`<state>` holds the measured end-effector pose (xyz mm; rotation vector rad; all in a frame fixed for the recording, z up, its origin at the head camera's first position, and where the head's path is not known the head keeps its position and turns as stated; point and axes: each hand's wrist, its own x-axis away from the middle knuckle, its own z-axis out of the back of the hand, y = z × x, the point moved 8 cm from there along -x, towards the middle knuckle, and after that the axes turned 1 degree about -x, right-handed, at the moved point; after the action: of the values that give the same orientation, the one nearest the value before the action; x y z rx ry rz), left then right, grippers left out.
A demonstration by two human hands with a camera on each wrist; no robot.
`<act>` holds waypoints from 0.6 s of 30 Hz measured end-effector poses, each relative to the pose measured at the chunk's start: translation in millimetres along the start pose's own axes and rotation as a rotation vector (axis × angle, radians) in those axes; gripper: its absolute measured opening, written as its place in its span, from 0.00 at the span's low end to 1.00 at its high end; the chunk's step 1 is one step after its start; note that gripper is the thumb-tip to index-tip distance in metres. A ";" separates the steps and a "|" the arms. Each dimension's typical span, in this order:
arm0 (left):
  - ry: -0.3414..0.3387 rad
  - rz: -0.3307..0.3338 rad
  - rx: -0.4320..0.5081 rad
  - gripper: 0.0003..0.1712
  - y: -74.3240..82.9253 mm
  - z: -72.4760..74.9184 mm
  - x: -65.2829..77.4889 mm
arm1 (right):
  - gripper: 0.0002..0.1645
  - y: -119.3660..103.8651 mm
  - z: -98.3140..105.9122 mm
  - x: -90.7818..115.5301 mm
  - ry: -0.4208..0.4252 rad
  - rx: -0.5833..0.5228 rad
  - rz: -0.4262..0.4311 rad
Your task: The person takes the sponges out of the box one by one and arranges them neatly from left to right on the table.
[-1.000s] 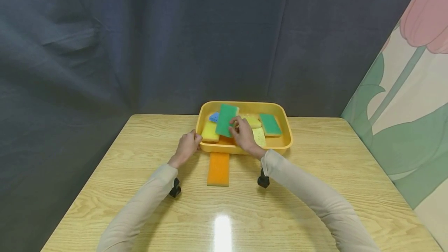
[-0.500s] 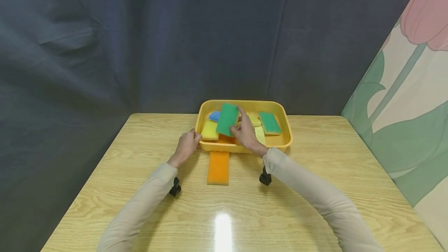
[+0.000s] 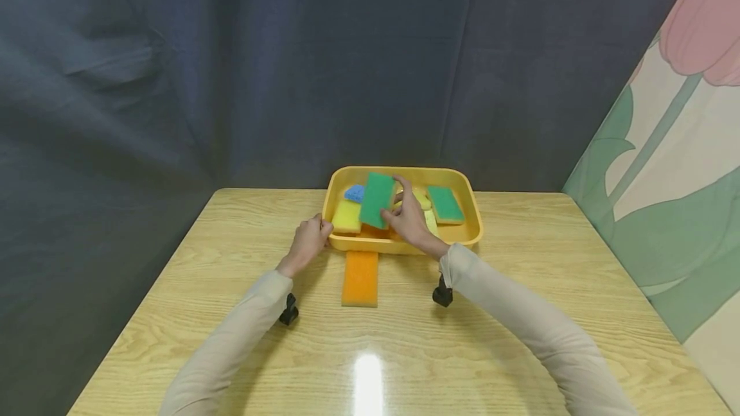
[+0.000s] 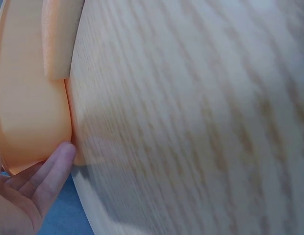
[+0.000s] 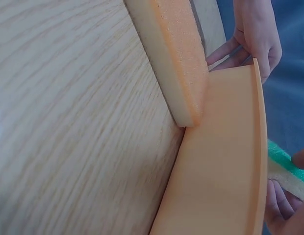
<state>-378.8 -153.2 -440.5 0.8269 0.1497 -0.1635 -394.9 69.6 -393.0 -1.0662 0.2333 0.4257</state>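
My right hand [image 3: 409, 216] pinches a green-faced sponge [image 3: 377, 200] by its right edge, holding it tilted over the yellow tray [image 3: 399, 246]. In the right wrist view that sponge [image 5: 284, 169] shows its green face and pale side past the rim. At the tray's front left corner, my left hand [image 3: 308, 241] grips the rim, thumb on top; the left wrist view shows its fingers [image 4: 56, 174] against the outer wall. Inside the tray lie a yellow sponge [image 3: 346, 217], a blue sponge [image 3: 354, 193], another green-faced sponge [image 3: 446, 205] and pale yellow ones [image 3: 422, 198], partly hidden by my right hand.
An orange-faced sponge [image 3: 360, 279] lies on the wooden table [image 3: 243, 230], its far end against the tray's front wall. Behind the table hangs a dark curtain [image 3: 347, 69]. A floral-patterned cloth [image 3: 682, 165] is at the right.
My right hand has shifted its hold along the green-faced sponge, its index finger now extended along the upper edge. The sponge has moved slightly right. My left hand stays on the rim.
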 end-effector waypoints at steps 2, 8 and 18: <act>-0.003 0.005 0.004 0.11 0.3 0.0 0.3 | 0.47 -0.5 0.6 0.6 0.000 -0.010 0.004; -0.012 0.013 -0.012 0.11 1.9 0.0 0.7 | 0.45 -1.3 2.7 1.1 0.002 -0.018 0.015; -0.033 0.006 0.003 0.12 2.7 -0.7 1.2 | 0.41 -1.6 9.7 -0.4 -0.006 -0.034 0.019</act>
<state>-377.1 -151.0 -439.3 0.8276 0.1161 -0.1717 -394.6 77.4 -387.0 -1.0965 0.2322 0.4513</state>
